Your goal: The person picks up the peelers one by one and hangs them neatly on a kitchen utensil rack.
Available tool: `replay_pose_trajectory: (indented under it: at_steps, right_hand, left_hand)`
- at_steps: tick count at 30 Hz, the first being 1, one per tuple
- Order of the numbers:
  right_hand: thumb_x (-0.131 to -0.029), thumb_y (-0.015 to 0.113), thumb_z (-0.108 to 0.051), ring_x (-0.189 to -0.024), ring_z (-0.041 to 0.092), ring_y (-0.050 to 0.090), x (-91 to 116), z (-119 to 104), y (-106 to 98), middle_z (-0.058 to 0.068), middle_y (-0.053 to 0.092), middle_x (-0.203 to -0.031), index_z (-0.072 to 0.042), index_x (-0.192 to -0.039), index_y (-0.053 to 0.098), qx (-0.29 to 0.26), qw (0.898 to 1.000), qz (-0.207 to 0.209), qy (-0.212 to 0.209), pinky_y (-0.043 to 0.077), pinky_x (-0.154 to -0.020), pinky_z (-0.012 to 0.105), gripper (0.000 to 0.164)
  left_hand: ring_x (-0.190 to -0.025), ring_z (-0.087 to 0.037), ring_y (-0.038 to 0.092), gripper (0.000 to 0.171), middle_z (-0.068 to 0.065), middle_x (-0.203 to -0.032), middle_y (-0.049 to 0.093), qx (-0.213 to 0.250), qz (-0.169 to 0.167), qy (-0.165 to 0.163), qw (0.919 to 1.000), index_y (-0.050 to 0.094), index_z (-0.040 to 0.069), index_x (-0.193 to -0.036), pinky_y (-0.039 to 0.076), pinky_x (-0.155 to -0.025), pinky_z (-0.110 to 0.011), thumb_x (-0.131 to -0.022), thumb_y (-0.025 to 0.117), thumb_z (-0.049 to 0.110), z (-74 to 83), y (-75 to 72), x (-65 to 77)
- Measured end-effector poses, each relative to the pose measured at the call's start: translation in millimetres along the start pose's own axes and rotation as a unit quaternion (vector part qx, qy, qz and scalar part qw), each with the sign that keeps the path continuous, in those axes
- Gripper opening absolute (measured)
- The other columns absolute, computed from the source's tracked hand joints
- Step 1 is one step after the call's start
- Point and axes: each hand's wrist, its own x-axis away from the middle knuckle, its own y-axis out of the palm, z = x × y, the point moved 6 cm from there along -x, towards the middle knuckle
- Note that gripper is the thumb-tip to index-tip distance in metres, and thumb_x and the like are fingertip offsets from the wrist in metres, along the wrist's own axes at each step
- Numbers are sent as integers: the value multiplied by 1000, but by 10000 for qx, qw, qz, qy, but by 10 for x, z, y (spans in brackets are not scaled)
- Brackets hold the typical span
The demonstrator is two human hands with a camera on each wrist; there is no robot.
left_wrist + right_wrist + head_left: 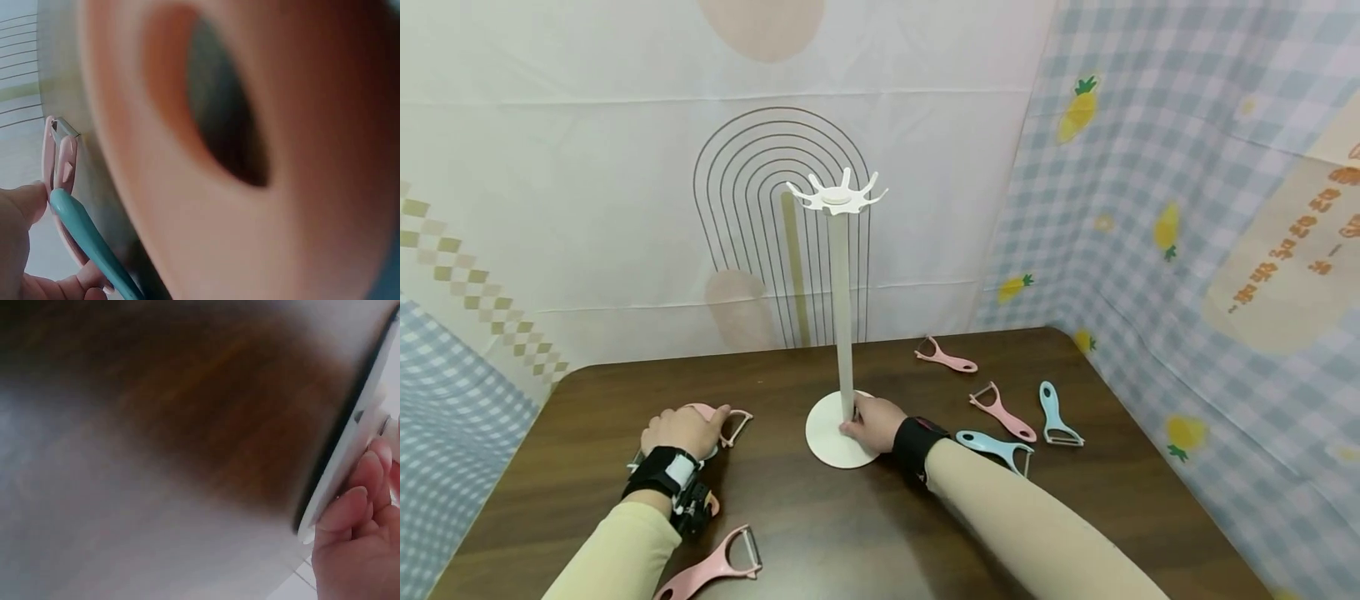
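Note:
A white stand (841,308) rises from a round base (831,446) to a ring of several hooks at its top. My right hand (880,423) grips the foot of its post; in the right wrist view its curled fingers (347,509) lie just over the base. On the left, my left hand (681,432) pinches a pink peeler (47,150) between thumb and fingers. Another pink peeler head (67,162) and a teal handle (87,231) lie close against it. That hand hides most of these in the head view. A blurred pink shape with an oval hole (144,187) fills much of the left wrist view.
One pink peeler (707,568) lies at the front left. At the right are two pink peelers (953,362) (1006,415) and two blue peelers (1051,408) (988,444), one beside my right forearm. Patterned cloths (925,208) hang behind the brown table (820,533).

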Motion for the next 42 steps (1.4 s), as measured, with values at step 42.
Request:
replay_pose_trajectory:
  at_steps: [42]
  right_hand:
    - [-95,63,-26,-96,16,59,-63,15,31,7,64,-108,-7,-128,50,-299,9984,-446,149,47,-88,34,40]
  left_hand:
    - [-58,-17,51,34,-2,-64,64,2074,605,1135,9698,74,0,-82,38,-52,-30,-95,59,27,88,-171,-97]
